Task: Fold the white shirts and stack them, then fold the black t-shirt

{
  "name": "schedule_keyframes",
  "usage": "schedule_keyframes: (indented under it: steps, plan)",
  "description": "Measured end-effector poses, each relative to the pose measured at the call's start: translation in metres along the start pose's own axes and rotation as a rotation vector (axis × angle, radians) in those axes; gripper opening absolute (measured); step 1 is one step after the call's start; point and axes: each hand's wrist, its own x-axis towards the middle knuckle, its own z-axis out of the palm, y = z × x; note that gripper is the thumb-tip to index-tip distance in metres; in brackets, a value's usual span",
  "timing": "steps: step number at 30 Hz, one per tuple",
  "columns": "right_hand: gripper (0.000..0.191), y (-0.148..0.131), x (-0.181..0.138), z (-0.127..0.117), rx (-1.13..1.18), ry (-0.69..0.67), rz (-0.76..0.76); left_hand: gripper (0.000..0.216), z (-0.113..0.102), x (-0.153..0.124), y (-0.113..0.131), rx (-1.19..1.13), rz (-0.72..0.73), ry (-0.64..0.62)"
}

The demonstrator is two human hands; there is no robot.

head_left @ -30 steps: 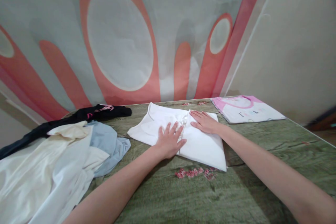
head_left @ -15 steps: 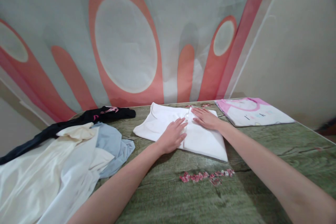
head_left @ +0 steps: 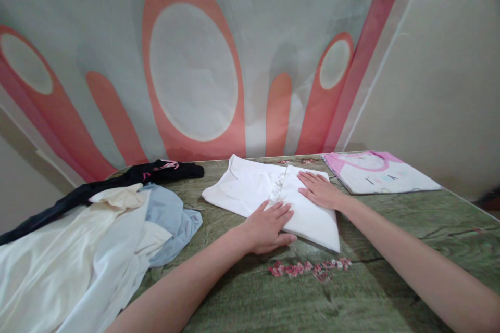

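Observation:
A white shirt (head_left: pixel 246 182) lies partly folded on the table, its right part doubled over toward the middle. My left hand (head_left: pixel 269 226) rests flat with fingers spread at the shirt's near edge, across the fold line. On the folded part, my right hand (head_left: pixel 318 190) lies flat, fingers stretched out toward the left. Neither hand grips the cloth. Small ruffled trim shows along the fold between the hands.
At the left lie a heap of cream and white clothes (head_left: pixel 74 255), a light blue garment (head_left: pixel 166 218) and a black garment (head_left: pixel 117 182). A folded pink-and-white shirt (head_left: pixel 383 174) sits at the back right. The wood-patterned table (head_left: pixel 390 239) meets a printed wall sheet (head_left: pixel 253 130) behind.
My left hand has slid nearer and slightly right, to the shirt's near edge. My right hand has shifted right and toward me over the folded part. The view has tilted slightly.

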Motion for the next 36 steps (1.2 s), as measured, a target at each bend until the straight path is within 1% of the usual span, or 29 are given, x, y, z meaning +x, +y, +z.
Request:
schedule_keyframes:
  steps: [4, 8, 10, 13, 16, 18, 20, 23, 25, 26, 28, 29, 31, 32, 33, 35, 36]
  plan:
    - [0.066, -0.007, -0.02, -0.001, -0.046, 0.004, 0.111, 0.056, -0.016, -0.002, 0.001, -0.007, -0.018, -0.012]
    - [0.068, -0.019, -0.051, -0.013, -0.053, -0.053, 0.159, 0.046, -0.028, -0.005, 0.001, 0.015, -0.046, 0.01]
    - [0.067, -0.029, -0.067, -0.022, -0.039, -0.083, 0.169, 0.041, -0.033, -0.007, 0.0, 0.039, -0.1, 0.025]
    - [0.067, -0.051, -0.09, -0.032, -0.016, -0.1, 0.162, 0.04, -0.036, -0.009, -0.007, 0.128, -0.238, 0.011]
    - [0.068, -0.079, -0.11, -0.038, 0.015, -0.081, 0.117, 0.041, -0.033, -0.009, -0.018, 0.237, -0.362, 0.015]
    - [0.069, -0.101, -0.122, -0.042, 0.05, -0.072, 0.084, 0.037, -0.03, -0.01, -0.026, 0.284, -0.401, 0.044]
    - [0.071, -0.124, -0.131, -0.048, 0.087, -0.096, 0.043, 0.032, -0.028, -0.011, -0.034, 0.316, -0.414, 0.073]
    - [0.069, -0.152, -0.137, -0.067, 0.159, -0.165, -0.092, 0.026, -0.028, -0.013, -0.046, 0.344, -0.438, 0.093]
    - [0.061, -0.157, -0.131, -0.083, 0.229, -0.192, -0.174, 0.026, -0.028, -0.013, -0.055, 0.353, -0.469, 0.106]
    - [0.055, -0.154, -0.125, -0.089, 0.28, -0.216, -0.223, 0.026, -0.028, -0.014, -0.06, 0.359, -0.484, 0.118]
    - [0.046, -0.138, -0.103, -0.094, 0.405, -0.261, -0.306, 0.028, -0.028, -0.014, -0.07, 0.38, -0.508, 0.159]
    - [0.044, -0.124, -0.089, -0.092, 0.441, -0.209, -0.298, 0.029, -0.027, -0.015, -0.074, 0.397, -0.522, 0.184]
    - [0.039, -0.094, -0.057, -0.077, 0.429, -0.022, -0.187, 0.03, -0.024, -0.015, -0.079, 0.424, -0.539, 0.221]
    - [0.039, -0.079, -0.042, -0.066, 0.388, 0.059, -0.12, 0.031, -0.023, -0.015, -0.078, 0.424, -0.549, 0.219]
    - [0.04, -0.065, -0.028, -0.054, 0.331, 0.111, -0.053, 0.032, -0.021, -0.014, -0.076, 0.408, -0.562, 0.203]
    - [0.045, -0.045, -0.007, -0.031, 0.211, 0.124, 0.042, 0.039, -0.015, -0.012, -0.067, 0.335, -0.59, 0.133]
    - [0.048, -0.039, 0.0, -0.022, 0.164, 0.107, 0.067, 0.045, -0.011, -0.01, -0.062, 0.286, -0.606, 0.095]
